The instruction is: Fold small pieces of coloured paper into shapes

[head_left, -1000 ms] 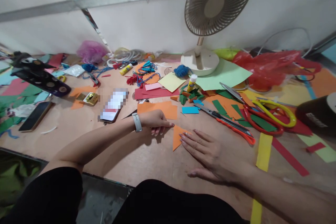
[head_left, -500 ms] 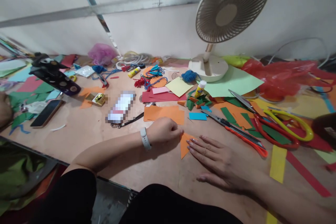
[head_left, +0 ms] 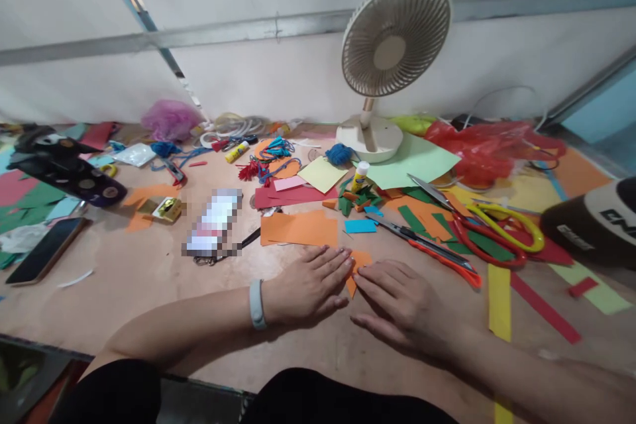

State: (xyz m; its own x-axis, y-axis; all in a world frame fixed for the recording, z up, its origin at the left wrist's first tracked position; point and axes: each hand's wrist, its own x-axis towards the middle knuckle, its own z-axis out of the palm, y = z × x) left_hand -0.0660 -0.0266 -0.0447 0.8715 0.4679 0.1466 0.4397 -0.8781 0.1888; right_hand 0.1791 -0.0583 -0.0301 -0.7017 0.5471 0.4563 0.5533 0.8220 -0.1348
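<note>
A small piece of orange paper lies on the table between my hands, partly covered by fingers of both. My left hand, with a pale band on the wrist, rests flat with its fingers stretched out, the tips on the paper's left side. From the right, my right hand lies palm down, fingertips on the paper and thumb held apart. Just beyond are a stack of orange paper and a small blue paper rectangle.
A utility knife and scissors lie to the right, near a dark cup. A glue stick stands among green and orange folded pieces. Behind is a white fan. Phones and a dark bottle are at left.
My left hand has gone from curled fingers at the paper's top to lying flat on its left side. My right hand's fingers have bent slightly. The view has shifted to the right.
</note>
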